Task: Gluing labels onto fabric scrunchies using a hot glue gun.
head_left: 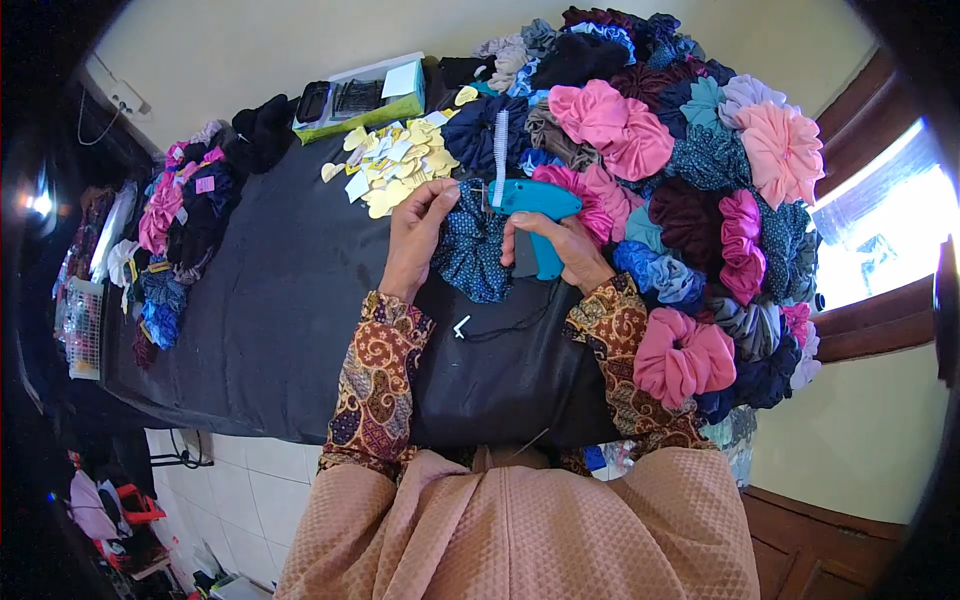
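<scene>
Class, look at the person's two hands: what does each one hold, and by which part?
Right hand grips the teal tagging gun by its handle. Left hand pinches the top edge of the dark blue dotted scrunchie.

On the dark-covered surface [270, 300], the left hand [415, 235] pinches the top edge of a navy dotted scrunchie [472, 255], while the right hand [560, 245] grips a turquoise tagging gun [535, 205] whose nose meets the same scrunchie. A heap of pale yellow paper tags [400, 165] lies just beyond the left hand. A big pile of scrunchies [700, 190] in pink, blue and maroon fills the right side.
</scene>
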